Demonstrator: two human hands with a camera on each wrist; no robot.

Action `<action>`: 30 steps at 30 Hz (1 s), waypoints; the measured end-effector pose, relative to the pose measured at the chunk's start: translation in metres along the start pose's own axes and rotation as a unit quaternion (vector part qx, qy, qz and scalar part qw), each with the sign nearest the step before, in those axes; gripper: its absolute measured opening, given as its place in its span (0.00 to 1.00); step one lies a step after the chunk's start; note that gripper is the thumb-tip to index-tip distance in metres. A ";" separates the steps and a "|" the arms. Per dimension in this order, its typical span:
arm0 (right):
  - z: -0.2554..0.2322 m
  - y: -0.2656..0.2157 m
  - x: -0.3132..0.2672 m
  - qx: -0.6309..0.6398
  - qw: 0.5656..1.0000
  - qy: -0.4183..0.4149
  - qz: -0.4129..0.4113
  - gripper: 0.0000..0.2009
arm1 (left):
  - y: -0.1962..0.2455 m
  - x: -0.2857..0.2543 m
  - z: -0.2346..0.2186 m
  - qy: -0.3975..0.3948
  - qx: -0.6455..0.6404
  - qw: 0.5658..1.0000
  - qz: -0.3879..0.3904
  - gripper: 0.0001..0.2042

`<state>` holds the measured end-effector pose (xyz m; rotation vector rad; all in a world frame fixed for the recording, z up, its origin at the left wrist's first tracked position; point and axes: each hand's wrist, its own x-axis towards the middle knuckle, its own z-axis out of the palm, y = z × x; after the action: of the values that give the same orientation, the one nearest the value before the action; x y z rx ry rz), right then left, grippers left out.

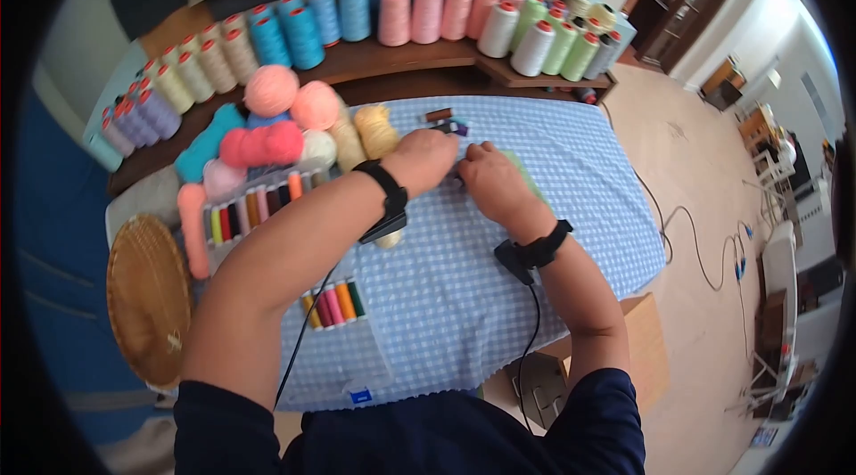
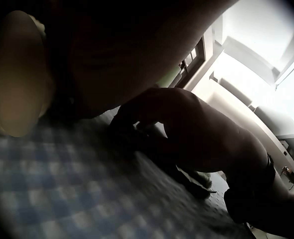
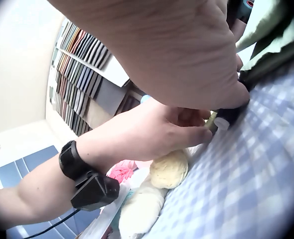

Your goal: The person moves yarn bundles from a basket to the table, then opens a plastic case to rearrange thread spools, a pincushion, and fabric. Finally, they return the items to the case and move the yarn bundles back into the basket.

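Observation:
My left hand (image 1: pixel 423 161) reaches across the blue gingham cloth, palm down, beside my right hand (image 1: pixel 495 183). In the right wrist view the left thumb and fingers pinch a small yellowish-green piece (image 3: pixel 212 120), whose kind I cannot tell. Right against it lies a dark thread spool (image 3: pixel 224 120) with a white end, held under the curled fingers of the right hand. Just beyond the left hand lie several small spools (image 1: pixel 439 116), brown and dark ones among them. A green cloth (image 1: pixel 524 170) shows behind the right hand. The left wrist view is dark and blurred.
Yarn skeins (image 1: pixel 263 145) and a case of small thread spools (image 1: pixel 259 206) stand left. Nearer are more spools (image 1: pixel 334 304) in a clear box and a wicker basket (image 1: pixel 150 297). Large thread cones (image 1: pixel 428 16) line the back shelf. Cables (image 1: pixel 704 270) trail over the floor at right.

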<state>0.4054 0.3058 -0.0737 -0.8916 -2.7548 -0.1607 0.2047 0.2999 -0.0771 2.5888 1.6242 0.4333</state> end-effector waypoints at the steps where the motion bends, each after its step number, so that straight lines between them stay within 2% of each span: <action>1: 0.000 0.001 0.002 0.007 1.000 -0.001 -0.015 0.05 | -0.004 -0.001 0.007 0.009 -0.004 1.000 0.008 0.06; 4: -0.001 -0.002 -0.003 -0.009 1.000 0.002 -0.021 0.05 | 0.022 -0.034 -0.035 0.037 -0.011 0.999 -0.013 0.07; 6: -0.016 -0.017 -0.003 0.022 0.997 0.068 0.004 0.07 | 0.035 -0.060 -0.067 0.042 -0.006 0.998 -0.036 0.08; 7: -0.023 -0.030 -0.002 0.029 0.998 0.064 -0.005 0.07 | 0.043 -0.084 -0.091 0.033 -0.031 0.998 -0.050 0.09; 10: -0.046 -0.074 0.000 0.197 0.977 0.073 -0.034 0.14 | 0.052 -0.161 -0.126 0.070 -0.075 0.992 -0.073 0.14; 11: -0.053 -0.095 0.000 0.250 0.967 0.049 -0.024 0.18 | 0.055 -0.188 -0.133 0.086 -0.086 0.988 -0.092 0.15; 12: -0.064 -0.116 0.001 0.284 0.958 0.009 -0.039 0.19 | 0.066 -0.214 -0.148 0.059 -0.095 0.981 -0.157 0.14; 13: -0.072 -0.138 -0.001 0.317 0.946 -0.032 -0.054 0.20 | 0.074 -0.239 -0.154 0.055 -0.103 0.977 -0.177 0.13; 15: -0.073 -0.178 -0.008 0.365 0.920 -0.100 -0.100 0.19 | 0.082 -0.282 -0.153 0.054 -0.108 0.972 -0.199 0.12; 17: -0.055 -0.215 -0.010 0.337 0.923 -0.123 -0.137 0.19 | 0.081 -0.315 -0.138 0.010 -0.099 0.962 -0.254 0.11; 21: -0.041 -0.262 -0.002 0.321 0.918 -0.163 -0.169 0.19 | 0.071 -0.343 -0.108 0.004 -0.070 0.959 -0.274 0.10; 22: -0.040 -0.272 0.001 0.306 0.925 -0.164 -0.153 0.16 | 0.067 -0.346 -0.102 -0.014 -0.069 0.959 -0.275 0.10; 24: -0.034 -0.279 0.004 0.289 0.932 -0.168 -0.137 0.15 | 0.059 -0.351 -0.090 -0.030 -0.072 0.958 -0.277 0.10; 27: -0.027 -0.278 0.006 0.263 0.934 -0.166 -0.174 0.11 | 0.047 -0.356 -0.084 -0.044 -0.102 0.961 -0.253 0.11; 29: -0.045 -0.265 0.000 0.244 0.948 -0.116 -0.169 0.10 | 0.048 -0.358 -0.093 -0.076 -0.118 0.959 -0.245 0.13; 30: -0.053 -0.256 -0.003 0.244 0.947 -0.120 -0.171 0.10 | 0.051 -0.359 -0.096 -0.075 -0.122 0.958 -0.248 0.13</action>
<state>0.2670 0.0882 -0.0306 -0.3170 -2.9344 0.5841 0.0782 -0.0521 -0.0495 1.8978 1.9335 0.3584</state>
